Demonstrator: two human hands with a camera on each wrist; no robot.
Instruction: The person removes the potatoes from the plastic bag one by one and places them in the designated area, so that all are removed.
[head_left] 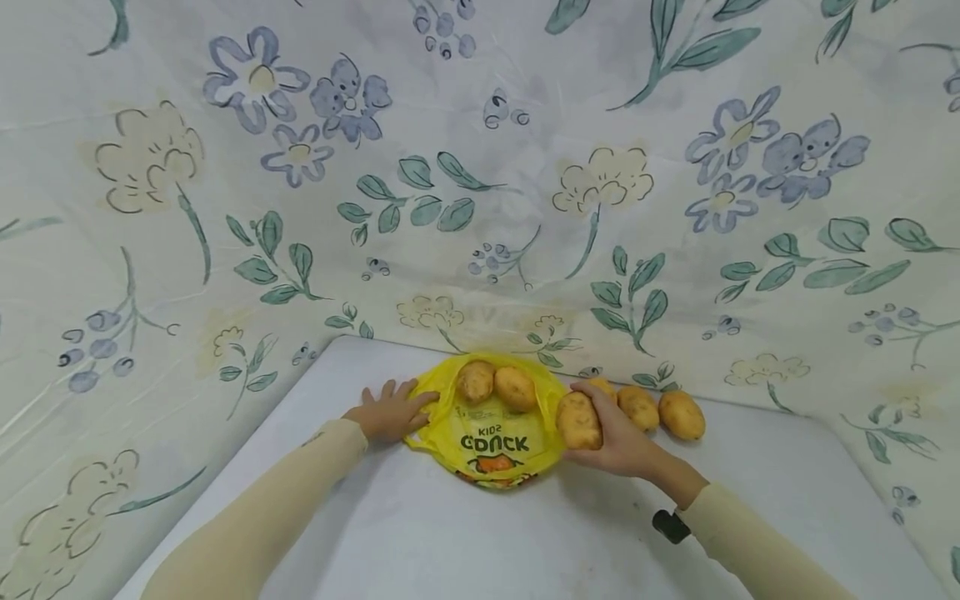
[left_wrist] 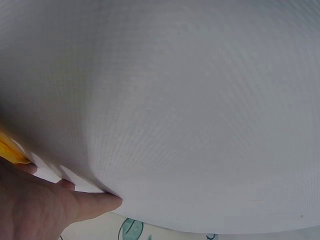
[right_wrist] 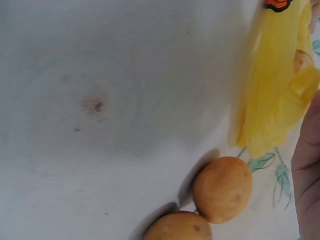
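Note:
A yellow plastic bag point(head_left: 491, 437) printed with letters lies flat on the white table point(head_left: 450, 542). Two potatoes point(head_left: 476, 382) point(head_left: 516, 388) rest on its far part. My left hand point(head_left: 405, 404) lies flat, its straight fingers pressing the bag's left edge. The left wrist view shows that hand point(left_wrist: 45, 207) on the table beside a sliver of yellow bag point(left_wrist: 9, 150). My right hand point(head_left: 592, 412) grips a potato point(head_left: 577, 421) at the bag's right edge. In the right wrist view the bag point(right_wrist: 272, 90) hangs beside two loose potatoes point(right_wrist: 222, 189) point(right_wrist: 177, 226).
Two more potatoes point(head_left: 638, 407) point(head_left: 682, 414) lie in a row on the table right of my right hand. A floral cloth point(head_left: 480, 183) rises behind and around the table. A black strap point(head_left: 670, 525) sits on my right wrist.

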